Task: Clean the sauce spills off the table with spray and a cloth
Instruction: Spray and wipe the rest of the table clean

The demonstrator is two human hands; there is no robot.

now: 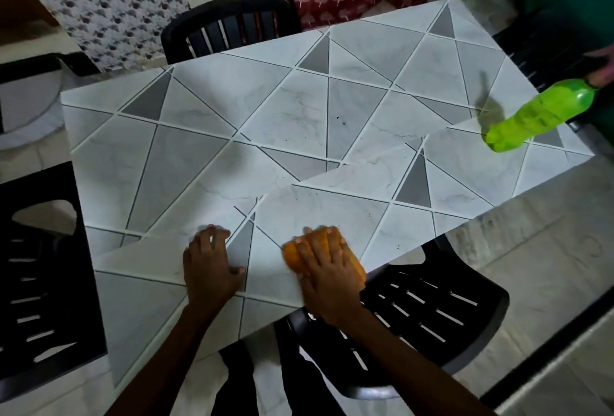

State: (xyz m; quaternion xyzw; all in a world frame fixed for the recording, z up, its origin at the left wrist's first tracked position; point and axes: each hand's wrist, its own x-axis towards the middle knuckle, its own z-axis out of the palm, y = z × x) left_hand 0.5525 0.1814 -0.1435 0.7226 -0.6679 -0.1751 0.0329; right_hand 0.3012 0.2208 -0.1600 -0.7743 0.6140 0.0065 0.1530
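Note:
My right hand (327,269) lies flat with spread fingers on an orange cloth (357,271), pressing it onto the table (206,156) near the front edge. My left hand (209,266) rests on the tabletop just to the left, fingertips bent against the surface, holding nothing. Small dark sauce specks (342,121) dot the middle of the grey-and-white geometric tabletop, with a few more specks (368,214) to the right of the cloth. A green bottle (541,114) hangs tilted over the table's far right corner, held at its top by another person's hand (603,74).
Black plastic chairs stand around the table: one at the far side (232,25), one at the left (40,269), one under the front right edge (432,312). Patterned curtains hang behind. Another person in green stands at the far right.

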